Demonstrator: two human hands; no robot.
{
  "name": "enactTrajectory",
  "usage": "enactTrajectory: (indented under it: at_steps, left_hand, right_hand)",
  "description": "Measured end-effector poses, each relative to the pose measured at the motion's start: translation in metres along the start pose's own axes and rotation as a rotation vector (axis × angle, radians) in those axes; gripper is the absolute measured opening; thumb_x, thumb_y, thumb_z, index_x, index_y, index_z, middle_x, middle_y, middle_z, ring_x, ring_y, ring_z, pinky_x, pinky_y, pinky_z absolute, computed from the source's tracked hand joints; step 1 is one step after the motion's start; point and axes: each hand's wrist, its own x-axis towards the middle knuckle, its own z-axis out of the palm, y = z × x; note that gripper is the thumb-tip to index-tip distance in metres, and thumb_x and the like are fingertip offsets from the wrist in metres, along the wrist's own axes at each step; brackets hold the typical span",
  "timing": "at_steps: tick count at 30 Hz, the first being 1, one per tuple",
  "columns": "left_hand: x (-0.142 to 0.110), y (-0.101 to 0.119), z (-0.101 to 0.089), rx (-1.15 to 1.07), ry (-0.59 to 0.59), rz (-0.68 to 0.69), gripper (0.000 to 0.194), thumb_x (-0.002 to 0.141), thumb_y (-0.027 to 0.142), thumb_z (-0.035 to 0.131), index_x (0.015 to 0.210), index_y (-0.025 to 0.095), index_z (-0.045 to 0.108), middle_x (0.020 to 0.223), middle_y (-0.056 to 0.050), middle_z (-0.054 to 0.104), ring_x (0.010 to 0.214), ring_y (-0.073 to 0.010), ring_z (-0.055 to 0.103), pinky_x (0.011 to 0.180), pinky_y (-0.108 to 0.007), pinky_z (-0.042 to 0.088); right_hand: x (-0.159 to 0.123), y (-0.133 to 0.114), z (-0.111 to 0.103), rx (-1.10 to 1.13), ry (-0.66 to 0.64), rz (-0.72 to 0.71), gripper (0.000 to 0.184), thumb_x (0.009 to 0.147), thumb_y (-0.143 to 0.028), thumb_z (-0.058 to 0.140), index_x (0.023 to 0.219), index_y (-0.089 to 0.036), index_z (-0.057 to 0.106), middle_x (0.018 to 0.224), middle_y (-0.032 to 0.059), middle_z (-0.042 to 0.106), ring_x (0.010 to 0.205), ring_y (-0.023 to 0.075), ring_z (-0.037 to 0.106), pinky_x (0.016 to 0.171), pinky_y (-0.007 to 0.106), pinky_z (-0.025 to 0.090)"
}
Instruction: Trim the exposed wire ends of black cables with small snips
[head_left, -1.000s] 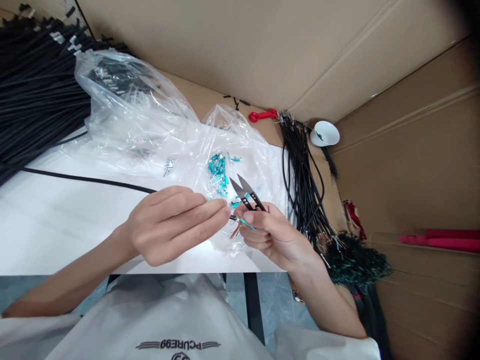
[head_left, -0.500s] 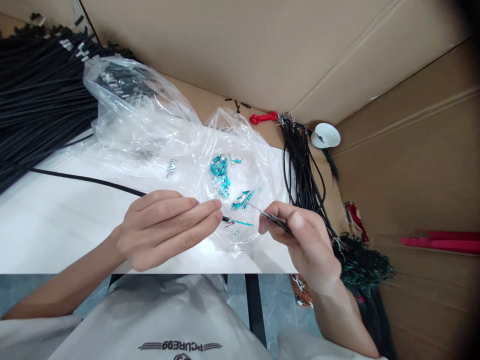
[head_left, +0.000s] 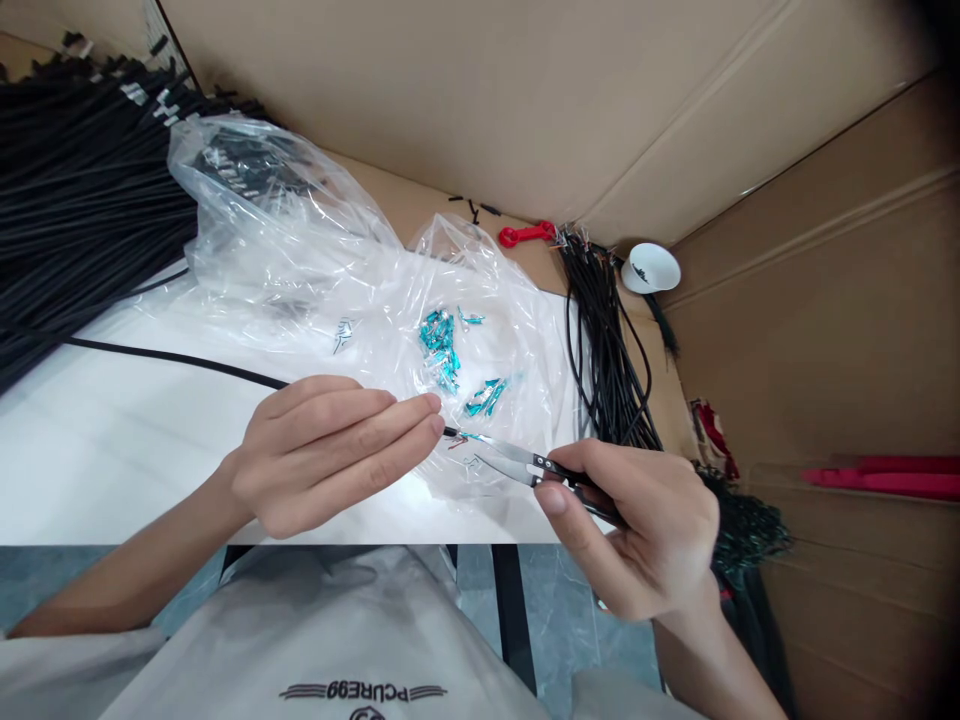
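Cardboard walls ring a white worktop (head_left: 90,450); left hand (head_left: 322,450) fingers pinch a black cable (head_left: 172,358) end; right hand (head_left: 645,520) grips snips (head_left: 517,462), blades at its wires.

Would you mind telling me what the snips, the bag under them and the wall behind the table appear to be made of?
The snips in the right hand look like bright steel blades with a dark, possibly coated grip. The bag is thin clear plastic film, crinkled and glossy with highlights. The wall looks like matte brown corrugated cardboard, with fold creases showing. The cable pinched by the left hand has a matte black jacket, probably rubber or PVC.
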Motion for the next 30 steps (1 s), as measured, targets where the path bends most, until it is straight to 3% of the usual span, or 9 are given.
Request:
enactTrajectory:
  at_steps: [3, 5, 9, 13, 18, 21, 24, 28, 30]
  left_hand:
    - [0.008, 0.001, -0.002, 0.017, 0.097, 0.223, 0.053, 0.098, 0.012, 0.051, 0.145, 0.037, 0.051, 0.122, 0.007, 0.073, 0.089, -0.0148, 0.071, 0.082, -0.026, 0.062]
    - [0.011, 0.0, -0.004, 0.037, 0.092, 0.242, 0.053, 0.097, 0.009, 0.05, 0.143, 0.034, 0.053, 0.124, 0.006, 0.072, 0.089, -0.0152, 0.072, 0.081, -0.027, 0.063]
    - [0.007, 0.0, -0.002, 0.046, 0.026, 0.182, 0.059, 0.097, 0.011, 0.046, 0.147, 0.043, 0.045, 0.12, 0.008, 0.073, 0.085, -0.0177, 0.072, 0.077, -0.033, 0.064]
    - [0.001, 0.002, 0.002, 0.092, 0.05, 0.106, 0.061, 0.096, 0.01, 0.049, 0.148, 0.042, 0.043, 0.118, 0.008, 0.074, 0.085, -0.0175, 0.072, 0.082, -0.034, 0.063]
    - [0.004, -0.005, 0.003, -0.002, 0.026, 0.157, 0.06, 0.099, 0.012, 0.044, 0.148, 0.046, 0.042, 0.118, 0.01, 0.074, 0.081, -0.0156, 0.071, 0.076, -0.031, 0.062]
    - [0.007, -0.008, 0.002, 0.011, 0.032, 0.182, 0.059, 0.098, 0.011, 0.043, 0.147, 0.043, 0.045, 0.121, 0.01, 0.073, 0.084, -0.0155, 0.071, 0.076, -0.031, 0.061]
    - [0.009, -0.001, 0.001, 0.039, 0.07, 0.207, 0.055, 0.098, 0.009, 0.043, 0.142, 0.04, 0.051, 0.12, 0.01, 0.073, 0.087, -0.0145, 0.071, 0.078, -0.029, 0.061]
    - [0.012, 0.018, -0.001, 0.094, 0.075, 0.024, 0.056, 0.099, 0.005, 0.041, 0.142, 0.038, 0.051, 0.117, 0.009, 0.074, 0.092, -0.0161, 0.071, 0.086, -0.034, 0.061]
    - [0.013, 0.024, 0.0, 0.103, 0.109, 0.045, 0.057, 0.097, 0.002, 0.042, 0.143, 0.036, 0.05, 0.118, 0.009, 0.074, 0.092, -0.0152, 0.071, 0.087, -0.033, 0.061]
  right_hand:
    - [0.001, 0.0, 0.0, 0.01, -0.004, 0.012, 0.009, 0.091, -0.02, 0.058, 0.082, -0.017, 0.058, 0.054, -0.0049, 0.048, 0.043, 0.0081, 0.039, 0.043, 0.025, 0.029]
    - [0.002, 0.0, 0.0, 0.017, -0.015, 0.014, 0.008, 0.09, -0.02, 0.058, 0.082, -0.018, 0.057, 0.054, -0.0046, 0.049, 0.043, 0.0085, 0.039, 0.043, 0.025, 0.029]
    - [0.003, 0.0, 0.0, 0.022, -0.028, 0.03, 0.01, 0.091, -0.021, 0.057, 0.081, -0.018, 0.057, 0.053, -0.0043, 0.049, 0.043, 0.0091, 0.041, 0.043, 0.025, 0.029]
    - [0.004, -0.001, 0.001, 0.032, -0.038, 0.048, 0.013, 0.091, -0.021, 0.058, 0.078, -0.018, 0.057, 0.052, -0.005, 0.047, 0.042, 0.0081, 0.04, 0.042, 0.024, 0.029]
    - [0.004, -0.001, 0.001, 0.026, -0.02, 0.057, 0.012, 0.09, -0.021, 0.059, 0.079, -0.018, 0.058, 0.052, -0.0047, 0.048, 0.041, 0.0081, 0.039, 0.042, 0.025, 0.028]
    - [0.004, -0.001, 0.001, 0.03, -0.016, 0.049, 0.011, 0.09, -0.02, 0.058, 0.08, -0.018, 0.058, 0.053, -0.004, 0.051, 0.042, 0.0085, 0.041, 0.042, 0.025, 0.028]
    - [0.004, 0.0, 0.001, 0.025, -0.009, 0.033, 0.009, 0.089, -0.02, 0.058, 0.08, -0.018, 0.058, 0.053, -0.0037, 0.052, 0.041, 0.0087, 0.041, 0.042, 0.025, 0.028]
    - [0.003, 0.0, 0.002, 0.007, 0.005, 0.019, 0.009, 0.089, -0.02, 0.059, 0.08, -0.018, 0.058, 0.053, -0.0035, 0.051, 0.042, 0.0091, 0.041, 0.042, 0.026, 0.029]
    - [0.003, 0.001, 0.002, 0.0, 0.009, 0.022, 0.01, 0.089, -0.02, 0.059, 0.079, -0.018, 0.058, 0.052, -0.0037, 0.05, 0.042, 0.0091, 0.041, 0.042, 0.026, 0.028]
